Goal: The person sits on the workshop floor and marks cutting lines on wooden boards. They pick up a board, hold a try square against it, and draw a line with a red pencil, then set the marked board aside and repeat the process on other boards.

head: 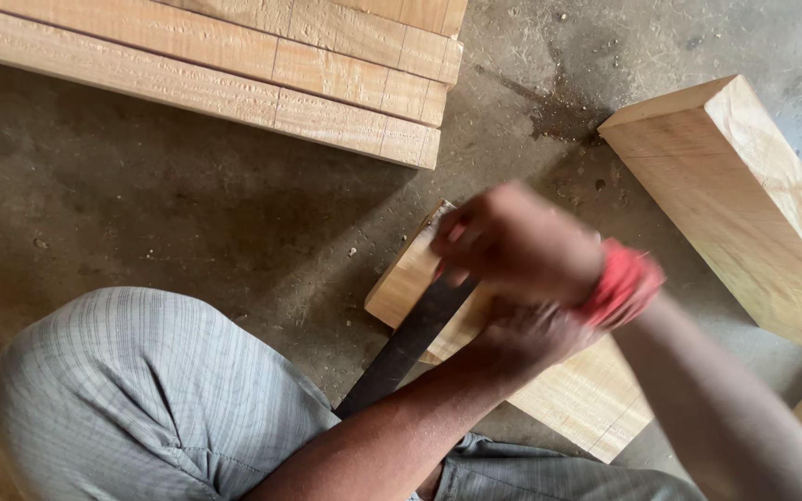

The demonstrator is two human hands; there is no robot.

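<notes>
Two hands are working over a pale wooden block (579, 394) lying on the concrete floor (141, 213). Right hand (512, 243), blurred, is clenching near a dark flat blade (410, 339); the left hand (522, 341) is pressing on the block, grip indiscernible. Stacked planks (327, 65) are lying beyond.

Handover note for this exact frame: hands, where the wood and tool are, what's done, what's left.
Right hand, red band at the wrist, is blurred above the small wood block; it seems to pinch something thin, too blurred to name.
Left hand is on the block, beside a dark flat blade that lies slanted across it.
The block lies on the concrete floor. A thick beam lies to the right, stacked planks at the top.
Done: no cut or mark is visible on the block.
Left: can't be judged from this view.
</notes>
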